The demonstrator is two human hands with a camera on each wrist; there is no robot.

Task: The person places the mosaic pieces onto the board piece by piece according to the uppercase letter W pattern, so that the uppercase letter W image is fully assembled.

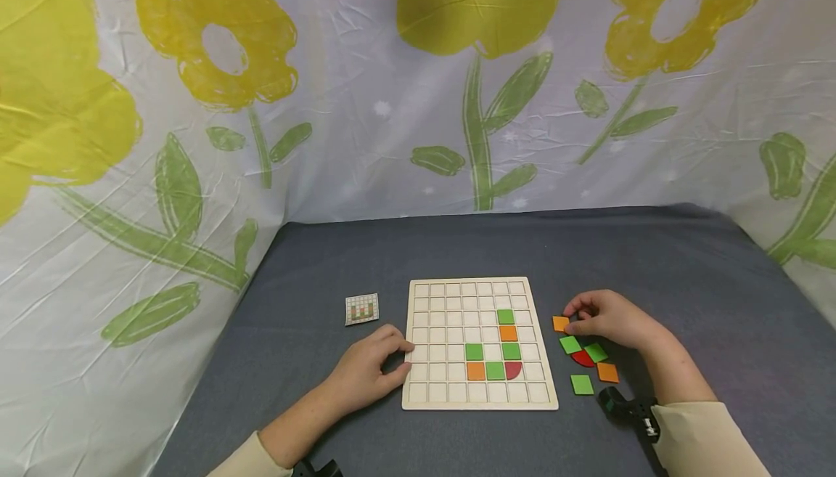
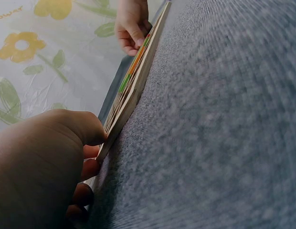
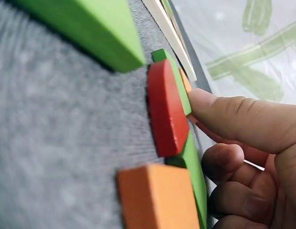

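A pale wooden grid board [image 1: 418,288] lies on the table, with green, orange and red tiles in some cells on its right half. My left hand [image 1: 367,367] grips the board's left edge, its thumb on top and fingertips at the side in the left wrist view. Right of the board, my right hand [image 1: 607,317] pinches an orange square tile [image 1: 559,324] between thumb and forefinger. Below that hand lie a green tile [image 1: 570,345], another green tile [image 1: 596,352] and a red quarter-round piece [image 3: 166,109], bunched together. The tile in my fingers is mostly hidden in the right wrist view.
Another orange tile [image 1: 608,372] and a green tile [image 1: 582,385] lie nearer me. A small pattern card [image 1: 362,309] with a printed grid sits left of the board. The dark cloth-covered table [image 1: 294,274] backs onto a flower-printed curtain [image 1: 353,128].
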